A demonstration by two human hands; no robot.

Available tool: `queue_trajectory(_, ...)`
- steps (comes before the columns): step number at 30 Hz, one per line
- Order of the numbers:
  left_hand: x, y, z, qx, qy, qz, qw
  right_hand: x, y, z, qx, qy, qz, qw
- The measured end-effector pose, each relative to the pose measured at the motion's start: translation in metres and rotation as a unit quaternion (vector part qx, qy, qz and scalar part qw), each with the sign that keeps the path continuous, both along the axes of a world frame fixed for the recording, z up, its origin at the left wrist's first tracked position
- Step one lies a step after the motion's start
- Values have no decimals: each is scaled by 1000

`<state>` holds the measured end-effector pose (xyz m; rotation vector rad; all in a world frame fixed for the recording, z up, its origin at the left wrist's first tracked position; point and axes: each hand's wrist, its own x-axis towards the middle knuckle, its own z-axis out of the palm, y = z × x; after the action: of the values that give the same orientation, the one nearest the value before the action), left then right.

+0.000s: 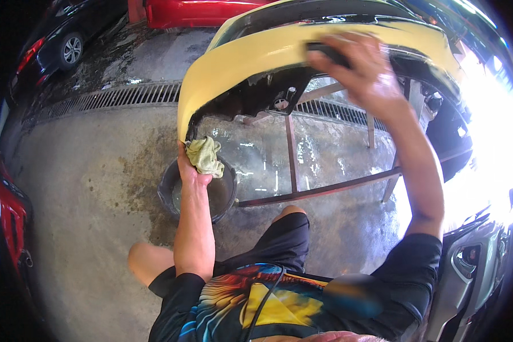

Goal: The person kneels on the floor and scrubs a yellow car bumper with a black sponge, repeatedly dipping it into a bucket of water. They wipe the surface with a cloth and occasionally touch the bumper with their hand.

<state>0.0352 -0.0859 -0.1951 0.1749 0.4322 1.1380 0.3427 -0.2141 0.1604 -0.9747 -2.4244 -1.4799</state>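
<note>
Head view shows the left hand (pixel 189 168) pinching a green rag (pixel 205 155) by the yellow bumper (pixel 256 54), while the right hand (pixel 362 71) presses a dark block (pixel 328 52) on it.

Car bumper (pixel 268 51) resting across a metal stand (pixel 293 154), ahead of the knees. Right hand (pixel 362 68) on top of the bumper, over a sanding block (pixel 329 52). Left hand (pixel 189 170) at the bumper's left end, gripping a rag (pixel 205 155), directly above a bucket (pixel 168 191) on the floor. Drain grate (pixel 119 97) behind; parked car (pixel 57 40) beyond, far left.
</note>
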Motion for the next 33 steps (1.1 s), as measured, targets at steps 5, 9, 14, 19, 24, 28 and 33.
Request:
queue_trajectory(5, -5, 1, -3, 27, -31, -16, 999, -50, 34, -22, -69, -5, 47, 996)
queue_trajectory(9, -3, 2, -4, 15, -51, -12, 999, 24, -20, 18, 19, 10, -28, 999)
queue_trajectory(14, -1, -3, 1, 18, -32, -4, 999, 44, -19, 18, 62, 50, -17, 997)
queue_trajectory(19, -3, -5, 4, 20, -24, -12, 999, -51, 40, -28, -54, 15, 41, 998)
queue_trajectory(24, -5, -1, 0, 24, -34, -18, 999, -13, 4, 8, -15, 23, 3, 1000)
queue_trajectory(28, -4, 2, -6, 40, -47, -27, 998, 28, -29, 31, 50, 16, -41, 998)
queue_trajectory(33, -2, 3, -10, 29, -78, -9, 997, -18, 13, -2, -2, 28, 20, 999)
